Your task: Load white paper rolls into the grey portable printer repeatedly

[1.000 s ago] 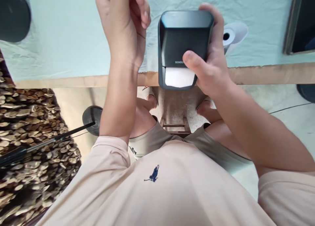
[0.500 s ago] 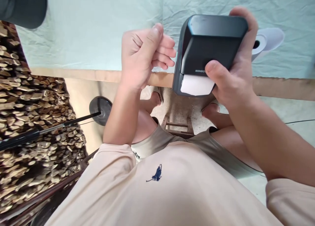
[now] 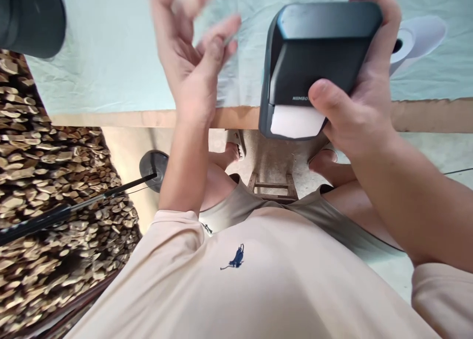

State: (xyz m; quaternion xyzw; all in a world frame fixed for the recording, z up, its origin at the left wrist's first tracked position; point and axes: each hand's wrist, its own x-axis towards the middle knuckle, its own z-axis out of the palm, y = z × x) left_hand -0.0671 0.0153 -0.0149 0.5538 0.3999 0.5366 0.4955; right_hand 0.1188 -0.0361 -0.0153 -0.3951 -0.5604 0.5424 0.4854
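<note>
My right hand (image 3: 364, 92) is wrapped round a dark label printer (image 3: 314, 65), its thumb on the front near the white lettering. A strip of white paper (image 3: 295, 121) shows at the printer's lower end. To the left of the printer, not touching it, my left hand (image 3: 192, 58) is raised over the table edge. Its fingers are spread and blurred, and nothing can be made out between them. Behind my right wrist a white paper roll (image 3: 406, 43) lies on the pale green cloth (image 3: 111, 48), with a loose sheet flaring from it.
A dark cylindrical object (image 3: 33, 18) stands at the upper left. Stacked firewood (image 3: 48, 181) fills the left side. Below the table edge (image 3: 140, 119) are a round black base with a pole (image 3: 153, 169) and a wooden stool (image 3: 272, 186).
My left hand has moved up and left, away from the printer, and its fingers have spread. The printer in my right hand has shifted slightly upward in view.
</note>
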